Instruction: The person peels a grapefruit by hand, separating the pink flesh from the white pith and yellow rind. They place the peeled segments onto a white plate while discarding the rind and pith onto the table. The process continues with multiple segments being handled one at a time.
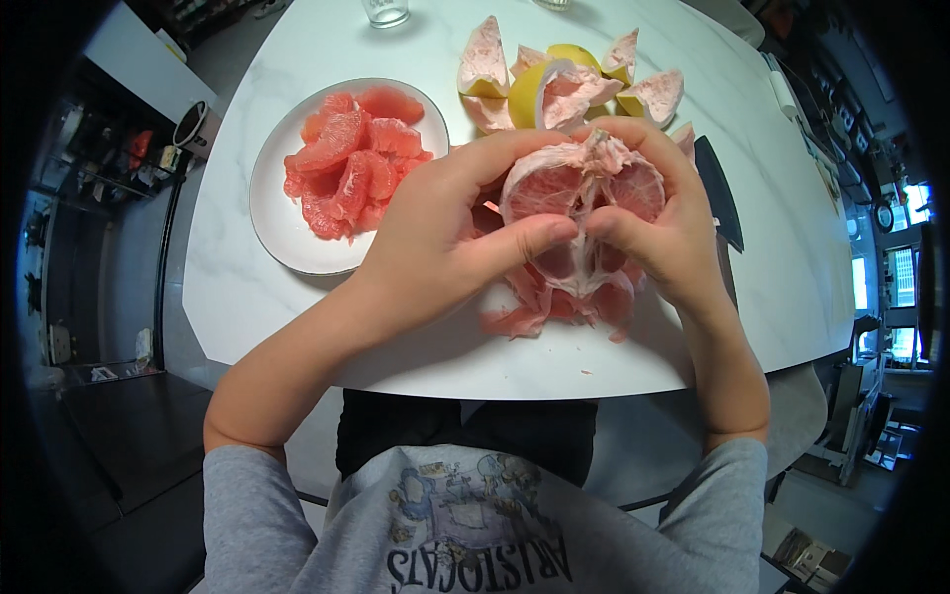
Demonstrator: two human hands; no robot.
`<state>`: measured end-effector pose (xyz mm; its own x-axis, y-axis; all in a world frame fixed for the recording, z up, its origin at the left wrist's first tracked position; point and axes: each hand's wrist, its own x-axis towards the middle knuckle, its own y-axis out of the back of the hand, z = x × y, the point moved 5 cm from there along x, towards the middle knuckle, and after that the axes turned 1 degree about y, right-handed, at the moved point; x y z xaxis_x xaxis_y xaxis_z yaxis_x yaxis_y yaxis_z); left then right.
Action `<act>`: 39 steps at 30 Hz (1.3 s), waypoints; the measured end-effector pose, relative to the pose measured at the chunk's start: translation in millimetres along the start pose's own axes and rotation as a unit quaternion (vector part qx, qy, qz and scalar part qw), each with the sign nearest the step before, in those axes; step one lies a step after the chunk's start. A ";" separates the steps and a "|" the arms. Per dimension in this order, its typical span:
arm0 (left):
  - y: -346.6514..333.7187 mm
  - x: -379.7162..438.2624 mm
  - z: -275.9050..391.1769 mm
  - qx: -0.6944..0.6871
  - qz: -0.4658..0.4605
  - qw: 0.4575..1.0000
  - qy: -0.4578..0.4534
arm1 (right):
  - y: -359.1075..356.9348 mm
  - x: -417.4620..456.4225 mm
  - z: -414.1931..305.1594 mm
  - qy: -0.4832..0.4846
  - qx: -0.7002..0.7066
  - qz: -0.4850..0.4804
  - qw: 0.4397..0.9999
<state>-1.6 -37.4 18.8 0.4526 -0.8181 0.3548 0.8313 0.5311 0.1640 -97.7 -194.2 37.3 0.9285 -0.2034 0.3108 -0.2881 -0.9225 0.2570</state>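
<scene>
A peeled piece of pink pomelo (545,185) is held between both hands above the table, its white core and membranes facing up. My left hand (453,223) grips its left side, with the thumb pressed near the core. On the other side my right hand (664,215) wraps around it, its thumb almost meeting the left one. Torn pink membranes (519,315) lie on the table beneath the fruit. To the left, a white plate (278,230) bears a pile of peeled pomelo flesh (356,163).
Yellow pomelo rind pieces (527,93) with pale pink pith are heaped beyond my hands. A dark-bladed knife (720,193) lies right of my right hand. A drinking glass (387,12) stands at the far side of the white marbled table (794,297).
</scene>
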 end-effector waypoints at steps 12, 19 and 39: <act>15.8 6.5 20.3 0.282 0.073 0.946 -0.142 | -16.6 -11.6 14.9 -0.129 0.064 -0.047 0.988; 24.9 9.8 21.6 0.251 0.036 0.957 -0.137 | -16.3 -12.1 10.3 -0.090 0.026 -0.022 0.995; 11.1 2.9 6.3 0.280 0.042 0.953 -0.106 | -19.6 -18.7 -6.9 0.119 -0.259 0.075 0.956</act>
<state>7.0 -32.5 27.4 0.3851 -0.7359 0.5569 0.4656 0.6760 0.5712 -111.0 -170.1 32.7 0.8062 -0.1830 0.5626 -0.5479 -0.5897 0.5934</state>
